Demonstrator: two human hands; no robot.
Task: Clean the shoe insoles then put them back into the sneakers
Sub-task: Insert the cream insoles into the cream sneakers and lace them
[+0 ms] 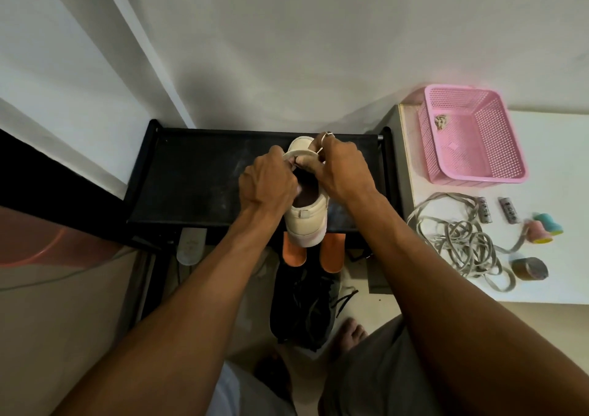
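Head view: left hand [267, 183] and right hand [344, 170] grips pinch one white insole [298, 153] over one sneaker [307, 224].

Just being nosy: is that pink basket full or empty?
Nearly empty: the pink basket holds only one small brownish clump in a corner; its floor is otherwise bare.

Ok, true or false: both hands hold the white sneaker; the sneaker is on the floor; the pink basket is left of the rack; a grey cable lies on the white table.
1. Both hands hold the white sneaker: true; the left hand and right hand grip its opening.
2. Sneaker on the floor: false; it rests on the black rack.
3. Basket left of the rack: false; the pink basket stands on the white table, to the right.
4. A grey cable lies on that table: true.
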